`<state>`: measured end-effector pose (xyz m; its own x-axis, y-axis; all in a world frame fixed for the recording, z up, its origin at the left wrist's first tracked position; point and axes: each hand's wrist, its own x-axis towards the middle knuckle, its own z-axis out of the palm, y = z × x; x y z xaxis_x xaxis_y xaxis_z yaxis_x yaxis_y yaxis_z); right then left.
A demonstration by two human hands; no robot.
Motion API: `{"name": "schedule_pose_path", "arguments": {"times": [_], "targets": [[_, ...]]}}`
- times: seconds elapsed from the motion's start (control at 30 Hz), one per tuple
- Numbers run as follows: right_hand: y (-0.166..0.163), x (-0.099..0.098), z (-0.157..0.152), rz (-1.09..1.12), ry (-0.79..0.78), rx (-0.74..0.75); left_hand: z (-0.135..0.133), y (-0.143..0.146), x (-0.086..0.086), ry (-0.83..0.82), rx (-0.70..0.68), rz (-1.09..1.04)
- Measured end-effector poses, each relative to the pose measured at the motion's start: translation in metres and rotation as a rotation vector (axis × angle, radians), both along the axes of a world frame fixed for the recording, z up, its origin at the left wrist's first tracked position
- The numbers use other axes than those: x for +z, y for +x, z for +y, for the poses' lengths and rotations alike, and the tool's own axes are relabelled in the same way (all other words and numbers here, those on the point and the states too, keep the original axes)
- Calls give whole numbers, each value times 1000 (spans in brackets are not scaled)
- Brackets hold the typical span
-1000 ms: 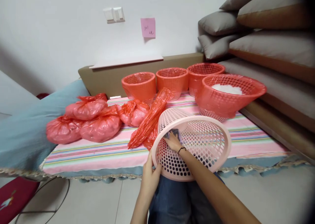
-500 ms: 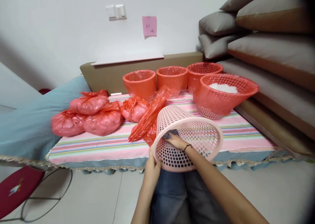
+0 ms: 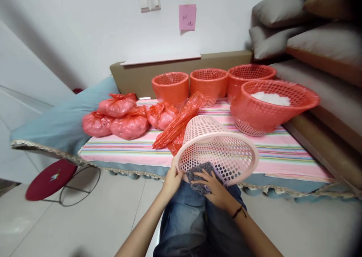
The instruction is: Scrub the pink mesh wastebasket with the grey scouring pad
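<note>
A pale pink perforated plastic basket (image 3: pixel 203 127) lies tipped on its side at the edge of the striped cloth, its mouth facing me. My left hand (image 3: pixel 172 178) is closed on the left of its rim, thumb towards the mouth. At the lower rim, my right hand (image 3: pixel 212 187) grips a dark grey cloth (image 3: pixel 199 174), fingers spread over it and pressing it against the basket. Just behind the basket lies a red plastic bag (image 3: pixel 181 123), crumpled and stretched lengthwise.
Several tied red bags (image 3: pixel 130 125) sit on the left. Red-bag-lined baskets (image 3: pixel 208 84) stand along the back; the right one (image 3: pixel 254 110) holds something white. Grey cushions (image 3: pixel 325 46) are stacked at right. A red stool (image 3: pixel 52 178) stands on the floor at left.
My right hand has drawn the grey cloth from inside the basket out to its lower rim. My left hand keeps its hold on the rim. The view has shifted left.
</note>
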<state>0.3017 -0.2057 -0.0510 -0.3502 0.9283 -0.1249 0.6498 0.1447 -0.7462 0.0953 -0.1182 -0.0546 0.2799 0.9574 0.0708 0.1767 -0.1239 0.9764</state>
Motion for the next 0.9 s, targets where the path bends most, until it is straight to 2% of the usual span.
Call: {"name": "schedule_pose_path", "arguments": {"times": [0.17, 0.33, 0.43, 0.57, 0.67, 0.77, 0.9], "targets": [[-7, -7, -4, -52, 56, -13, -6, -1, -10, -36, 83, -83], [-7, -13, -15, -181, 120, -103, -7, -1, -13, -81, 179, -121], [7, -16, -20, -299, 182, -193, 1, 4, -6, -86, 177, -85], [35, -13, -20, -389, 237, -343, 13, 24, 14, -51, 133, -24], [48, -8, -11, -295, 171, -435, 17, 44, 27, -87, 78, -86], [55, -2, 6, -81, 100, -557, 15, 59, 31, -80, 45, -106], [62, 12, 44, 336, 218, -735, 11, 64, 20, -21, 31, -24]]}}
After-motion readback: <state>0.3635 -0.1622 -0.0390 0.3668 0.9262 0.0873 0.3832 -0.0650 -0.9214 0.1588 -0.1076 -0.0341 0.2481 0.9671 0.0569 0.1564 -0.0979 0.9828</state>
